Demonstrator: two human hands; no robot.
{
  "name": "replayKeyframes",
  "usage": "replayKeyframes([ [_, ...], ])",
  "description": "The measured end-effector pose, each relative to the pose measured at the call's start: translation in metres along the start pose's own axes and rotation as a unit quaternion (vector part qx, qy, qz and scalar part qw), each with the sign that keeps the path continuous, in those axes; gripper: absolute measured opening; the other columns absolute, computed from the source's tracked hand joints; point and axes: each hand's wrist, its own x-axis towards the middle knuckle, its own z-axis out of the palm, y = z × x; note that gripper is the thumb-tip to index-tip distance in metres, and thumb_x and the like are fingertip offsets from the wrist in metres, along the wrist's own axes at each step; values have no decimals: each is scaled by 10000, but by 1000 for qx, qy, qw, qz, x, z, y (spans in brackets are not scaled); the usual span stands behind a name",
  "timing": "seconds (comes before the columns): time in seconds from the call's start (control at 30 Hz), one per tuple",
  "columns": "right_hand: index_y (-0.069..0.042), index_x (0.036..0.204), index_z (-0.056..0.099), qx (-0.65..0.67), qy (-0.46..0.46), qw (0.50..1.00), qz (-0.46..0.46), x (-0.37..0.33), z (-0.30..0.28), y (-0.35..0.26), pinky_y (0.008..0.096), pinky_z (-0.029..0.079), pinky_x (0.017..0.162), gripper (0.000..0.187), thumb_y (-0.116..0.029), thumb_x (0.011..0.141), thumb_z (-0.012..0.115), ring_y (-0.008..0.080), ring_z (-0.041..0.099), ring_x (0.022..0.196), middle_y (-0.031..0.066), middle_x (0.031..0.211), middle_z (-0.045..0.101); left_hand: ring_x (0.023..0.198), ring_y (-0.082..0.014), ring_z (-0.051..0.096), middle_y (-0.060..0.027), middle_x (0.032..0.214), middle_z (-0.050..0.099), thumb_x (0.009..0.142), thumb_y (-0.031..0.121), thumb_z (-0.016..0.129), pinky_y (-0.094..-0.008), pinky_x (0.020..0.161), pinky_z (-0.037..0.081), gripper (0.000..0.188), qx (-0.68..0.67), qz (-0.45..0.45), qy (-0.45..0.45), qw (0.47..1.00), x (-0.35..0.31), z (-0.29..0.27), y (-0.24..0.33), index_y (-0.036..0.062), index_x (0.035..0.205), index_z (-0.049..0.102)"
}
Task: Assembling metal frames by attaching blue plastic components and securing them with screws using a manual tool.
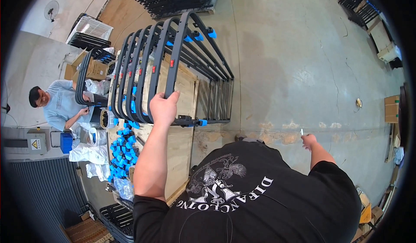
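The left hand [164, 107] is closed around a bar of the nearest black frame [171, 48], fingers wrapped over the top, near the lower end of that bar. The frame stands upright in a row of similar frames [134, 69] on a wooden pallet [180, 143], and it rises well above the grip, toward the far side. The right hand [308, 140] is out to the side, well apart from the frames, and pinches a small white piece [302, 132]; what it is I cannot tell.

In my judgement the risk is tipping: one hand holds low on a tall frame, so the top may swing and knock the neighbours or slide off the pallet edge. Blue caps [121, 150] lie in a heap on the pallet beside the frames. Another person [60, 106] sits just beyond and could be hit.
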Motion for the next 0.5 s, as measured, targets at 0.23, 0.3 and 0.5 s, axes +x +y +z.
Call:
replayKeyframes([
  [0.23, 1, 1064, 649, 41, 32, 985, -162, -29, 5, -107, 374, 529, 544, 352, -306, 893, 678, 248, 678, 633, 113, 796, 679, 726, -257, 699, -157, 772, 720, 811, 320, 803, -378, 716, 534, 398, 4, -36, -10, 999, -2, -13, 5, -53, 922, 725],
  [0.3, 1, 1071, 651, 46, 24, 984, -173, -41, 6, -137, 373, 537, 558, 350, -297, 890, 684, 245, 682, 639, 107, 794, 674, 764, -266, 718, -163, 806, 733, 805, 316, 816, -373, 745, 549, 428, 3, -3, -2, 1000, 4, -14, 6, -59, 988, 720],
  [0.5, 5, 1071, 651, -132, -1, 966, -222, -52, 45, -202, 402, 550, 572, 362, -304, 882, 668, 256, 689, 634, 126, 749, 702, 1164, -392, 628, -268, 1213, 654, 833, 249, 767, -451, 1020, 491, 548, 10, 124, 78, 989, -38, -37, -36, -61, 1257, 610],
])
